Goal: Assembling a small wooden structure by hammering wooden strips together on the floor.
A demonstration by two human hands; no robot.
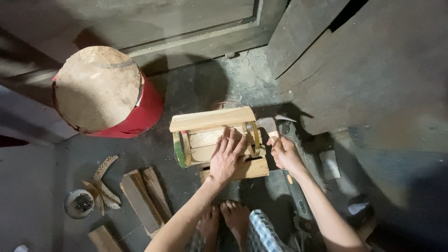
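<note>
From the head camera, the left hand (227, 156) lay open and flat on the small wooden frame (217, 140) on the dark floor (196, 88), while the right hand (283, 153) gripped the hatchet (267, 125) at the frame's right edge, near a red drum (140, 114) and wood scraps (142, 196).

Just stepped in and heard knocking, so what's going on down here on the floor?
A person crouches barefoot over a small wooden frame on the dark floor. The left hand lies flat on its slats, pressing down. The right hand grips a hatchet, its blade at the frame's right end. Loose wood strips lie to the left, and a red drum stands behind.
</note>
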